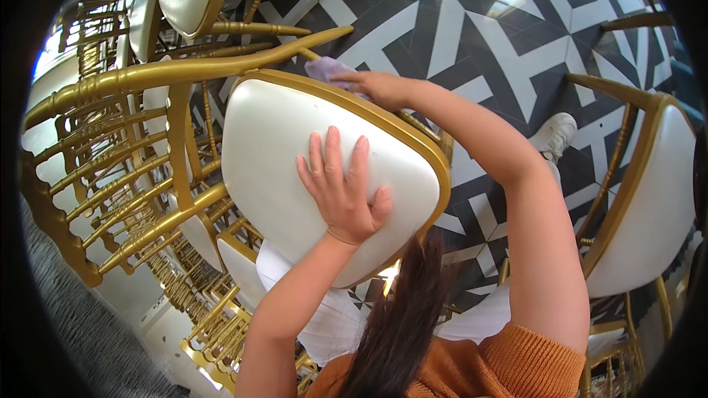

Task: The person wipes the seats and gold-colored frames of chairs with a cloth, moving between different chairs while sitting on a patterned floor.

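Note:
Directly before me is a gold chiavari chair (210, 66) with its spindled back towards the left. My left hand (345, 193) lies palm down on its glossy white seat (265, 138), fingers spread, holding nothing. Past the seat's far edge, my right hand (384, 88) has a pale lilac cloth (323, 71) under its fingers. The cloth lies beside a thin gold bar of the chair, below the gold seat rim (381, 116). Whether it presses on that bar cannot be made out. Small marks show on the white seat.
Many more gold chairs (221, 27) crowd the left side. Another white-seated chair (647, 199) stands at the right. The floor (437, 27) has glossy black, grey and white geometric tiles. A white shoe (558, 132) rests on it beyond my right arm. Dark hair (398, 315) hangs into view.

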Available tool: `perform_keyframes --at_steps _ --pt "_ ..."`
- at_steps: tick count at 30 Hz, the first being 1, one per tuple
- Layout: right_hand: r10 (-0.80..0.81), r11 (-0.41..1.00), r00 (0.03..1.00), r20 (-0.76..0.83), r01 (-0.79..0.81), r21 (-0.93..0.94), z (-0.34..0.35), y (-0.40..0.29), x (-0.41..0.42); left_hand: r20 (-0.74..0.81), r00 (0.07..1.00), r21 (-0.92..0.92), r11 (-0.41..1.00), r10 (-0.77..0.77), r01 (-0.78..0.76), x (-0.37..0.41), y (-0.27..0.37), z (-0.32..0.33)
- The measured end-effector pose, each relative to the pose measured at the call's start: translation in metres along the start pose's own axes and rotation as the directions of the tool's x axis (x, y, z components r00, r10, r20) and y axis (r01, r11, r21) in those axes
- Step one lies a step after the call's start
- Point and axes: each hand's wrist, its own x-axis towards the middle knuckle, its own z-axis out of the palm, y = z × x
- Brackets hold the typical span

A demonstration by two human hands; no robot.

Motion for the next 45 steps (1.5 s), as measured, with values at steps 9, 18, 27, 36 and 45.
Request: perform_keyframes --at_steps 9,18,27,36,45 --pt "0.619 0.59 0.782 -0.077 -0.399 0.702 0.02 -0.041 -0.168 -0.026 1.0 0.026 1.0 0.008 -0.007 0.002 0.002 0.0" --pt "0.758 0.619 0.217 -0.616 0.06 0.783 0.158 0.023 -0.178 -0.022 1.0 0.011 1.0 -0.014 0.014 -0.003 0.0 0.002" --pt "0.898 0.36 0.348 -0.269 -0.232 0.903 0.107 0.138 -0.167 -0.022 1.0 -0.009 1.0 0.02 -0.02 0.004 0.002 0.002" --pt "0.767 0.428 0.194 -0.612 0.556 0.713 0.128 -0.112 -0.157 -0.052 0.998 0.011 1.0 -0.019 0.02 -0.005 -0.001 0.0" --pt "0.117 0.88 0.285 -0.951 -0.474 -0.034 0.129 -0.214 -0.128 -0.107 0.993 -0.071 0.997 -0.041 0.034 -0.003 -0.003 0.003"
